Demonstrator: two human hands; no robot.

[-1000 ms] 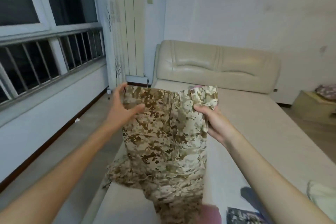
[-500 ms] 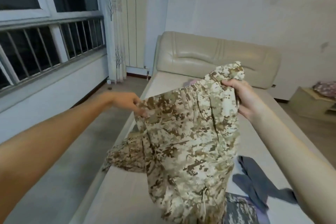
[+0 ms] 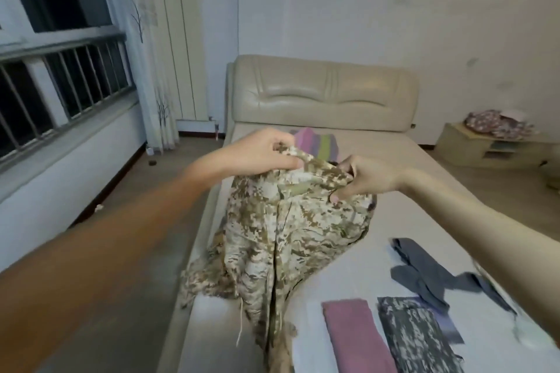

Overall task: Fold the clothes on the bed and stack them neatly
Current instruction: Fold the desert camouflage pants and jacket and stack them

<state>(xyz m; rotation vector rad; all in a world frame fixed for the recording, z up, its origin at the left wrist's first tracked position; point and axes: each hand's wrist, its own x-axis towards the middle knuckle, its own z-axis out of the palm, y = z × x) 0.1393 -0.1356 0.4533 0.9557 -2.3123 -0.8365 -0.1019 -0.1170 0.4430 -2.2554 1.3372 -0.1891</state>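
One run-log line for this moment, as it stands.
left hand: grips top edge of tan digital-camouflage garment | right hand: grips same edge | garment: bunched, draped onto beige bed | nearby: folded mauve cloth, grey camouflage cloth

bed (image 3: 424, 191): beige surface, padded headboard (image 3: 324, 94) at far end. striped purple-green cloth (image 3: 315, 145) lies near headboard. grey garment (image 3: 424, 269) lies unfolded at right. folded mauve cloth (image 3: 354, 336) and folded dark camouflage cloth (image 3: 415, 333) lie side by side at near end. tan camouflage garment (image 3: 288, 236): lower part drapes over left edge.
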